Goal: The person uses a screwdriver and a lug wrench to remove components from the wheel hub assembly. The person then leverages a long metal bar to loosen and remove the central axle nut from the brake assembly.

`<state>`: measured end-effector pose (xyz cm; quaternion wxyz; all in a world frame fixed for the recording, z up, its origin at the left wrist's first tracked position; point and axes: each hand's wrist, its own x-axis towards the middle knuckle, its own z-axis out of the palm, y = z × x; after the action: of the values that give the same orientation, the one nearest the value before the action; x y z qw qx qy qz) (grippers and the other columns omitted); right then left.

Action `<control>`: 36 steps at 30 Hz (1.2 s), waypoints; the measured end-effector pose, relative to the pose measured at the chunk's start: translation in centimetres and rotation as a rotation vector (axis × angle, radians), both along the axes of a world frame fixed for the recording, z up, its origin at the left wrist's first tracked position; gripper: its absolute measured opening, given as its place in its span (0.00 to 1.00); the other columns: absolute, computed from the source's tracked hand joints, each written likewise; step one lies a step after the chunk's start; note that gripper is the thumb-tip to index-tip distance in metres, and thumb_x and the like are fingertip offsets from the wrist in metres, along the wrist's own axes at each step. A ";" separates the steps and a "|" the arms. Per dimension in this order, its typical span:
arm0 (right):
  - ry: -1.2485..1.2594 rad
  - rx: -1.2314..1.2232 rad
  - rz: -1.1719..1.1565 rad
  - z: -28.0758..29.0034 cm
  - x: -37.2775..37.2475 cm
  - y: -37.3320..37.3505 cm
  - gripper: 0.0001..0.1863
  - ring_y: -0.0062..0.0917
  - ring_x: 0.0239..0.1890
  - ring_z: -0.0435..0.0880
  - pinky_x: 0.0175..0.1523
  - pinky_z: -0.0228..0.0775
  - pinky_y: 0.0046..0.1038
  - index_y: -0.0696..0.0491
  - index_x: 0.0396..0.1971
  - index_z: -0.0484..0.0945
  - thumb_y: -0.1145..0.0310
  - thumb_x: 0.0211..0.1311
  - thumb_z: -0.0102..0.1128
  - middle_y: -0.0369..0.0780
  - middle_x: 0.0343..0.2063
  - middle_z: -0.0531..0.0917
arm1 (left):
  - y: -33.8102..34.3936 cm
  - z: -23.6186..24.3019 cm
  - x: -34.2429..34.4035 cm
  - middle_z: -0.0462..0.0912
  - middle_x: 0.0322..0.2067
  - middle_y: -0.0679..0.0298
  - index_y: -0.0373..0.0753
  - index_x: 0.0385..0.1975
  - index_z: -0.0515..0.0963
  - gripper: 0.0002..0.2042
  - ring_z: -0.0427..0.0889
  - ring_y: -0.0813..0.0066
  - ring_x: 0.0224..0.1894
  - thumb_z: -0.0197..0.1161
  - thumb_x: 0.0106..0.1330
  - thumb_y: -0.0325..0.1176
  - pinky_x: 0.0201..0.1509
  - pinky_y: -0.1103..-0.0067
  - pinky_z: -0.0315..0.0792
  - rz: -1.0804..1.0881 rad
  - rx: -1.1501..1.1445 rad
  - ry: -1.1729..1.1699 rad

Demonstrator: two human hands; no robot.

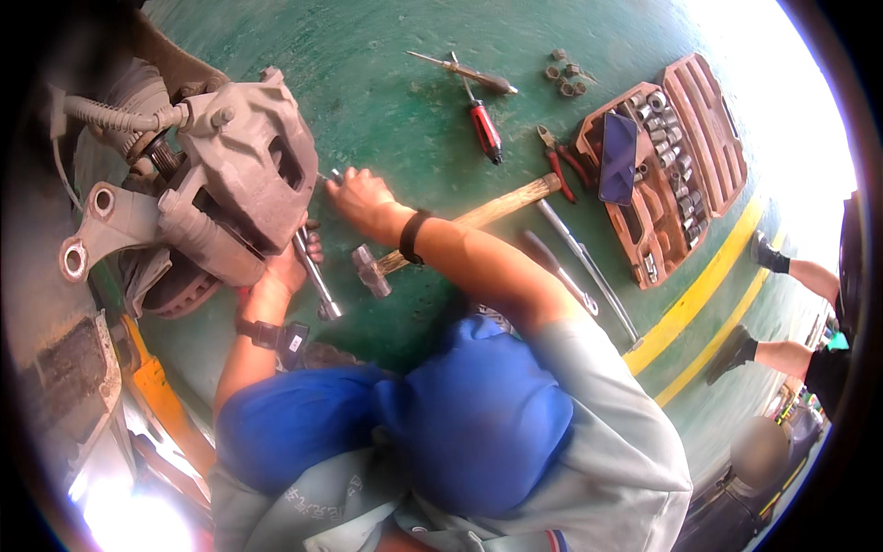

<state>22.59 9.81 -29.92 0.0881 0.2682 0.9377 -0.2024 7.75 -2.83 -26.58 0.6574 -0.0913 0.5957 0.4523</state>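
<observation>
At ten o'clock the brown-grey brake caliper (241, 138) fills the left side, above the green floor (359, 55). Beneath its lower edge, at nine o'clock, the left hand (287, 267) curls round a steel wrench (315, 274) whose socket end slants down toward five o'clock; the forearm points to one o'clock, with a dark watch (262, 334) at the wrist. Just right of the caliper, the right hand (361, 197) is narrowed, its fingertips gathered round a small metal piece (337, 175). Its forearm, wearing a black wristband (413, 237), reaches toward ten o'clock across the handle of a hammer (372, 270). Farther right, at two o'clock, lies a socket case (722, 138).
</observation>
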 end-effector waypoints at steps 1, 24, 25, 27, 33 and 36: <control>0.038 -0.013 -0.011 0.0 0.3 0.1 0.19 0.38 0.41 0.82 0.39 0.80 0.34 0.54 0.55 0.69 0.71 0.64 0.52 0.47 0.40 0.76 | 0.9 1.1 0.9 0.67 0.22 0.68 0.35 0.39 0.71 0.19 0.67 0.79 0.23 0.60 0.66 0.49 0.25 0.85 0.64 0.008 0.009 0.060; 0.147 -0.471 -0.240 -1.1 -1.2 -0.6 0.32 0.49 0.38 0.84 0.44 0.78 0.39 0.72 0.50 0.64 0.64 0.52 0.64 0.57 0.36 0.82 | -2.9 -4.0 -0.9 0.82 0.39 0.55 0.42 0.45 0.71 0.22 0.84 0.63 0.37 0.63 0.63 0.53 0.16 0.87 0.61 0.131 -0.008 0.260; 0.218 -0.480 -0.214 -0.4 -0.9 -0.5 0.31 0.48 0.38 0.84 0.43 0.78 0.39 0.73 0.48 0.66 0.64 0.53 0.64 0.58 0.37 0.82 | -2.8 -3.2 -0.9 0.82 0.39 0.57 0.44 0.46 0.72 0.21 0.84 0.63 0.38 0.61 0.64 0.54 0.16 0.87 0.61 0.100 0.015 0.161; 0.147 -0.423 -0.127 1.8 -1.3 -1.4 0.31 0.48 0.40 0.84 0.43 0.78 0.38 0.74 0.48 0.66 0.65 0.53 0.64 0.60 0.38 0.81 | -3.3 -3.3 -1.0 0.82 0.39 0.60 0.46 0.47 0.74 0.23 0.84 0.65 0.38 0.53 0.66 0.60 0.16 0.88 0.61 0.030 0.043 0.069; 0.259 -0.210 0.101 3.8 -2.8 -6.5 0.23 0.47 0.39 0.80 0.45 0.74 0.34 0.74 0.38 0.72 0.68 0.48 0.57 0.60 0.35 0.78 | -4.0 -6.2 -0.3 0.82 0.40 0.63 0.41 0.49 0.75 0.26 0.82 0.69 0.37 0.54 0.66 0.58 0.37 0.77 0.74 0.033 0.300 0.205; 0.271 -0.429 0.030 5.5 0.0 -5.8 0.20 0.50 0.42 0.78 0.46 0.72 0.37 0.71 0.30 0.77 0.65 0.46 0.60 0.61 0.35 0.77 | -3.3 -6.5 0.5 0.83 0.39 0.62 0.37 0.48 0.76 0.23 0.82 0.67 0.41 0.56 0.66 0.51 0.49 0.72 0.74 0.003 0.261 0.079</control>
<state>22.61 4.03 -24.39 0.0197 0.2000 0.8805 -0.4294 8.28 -6.08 -33.06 0.6392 0.0118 0.5571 0.5301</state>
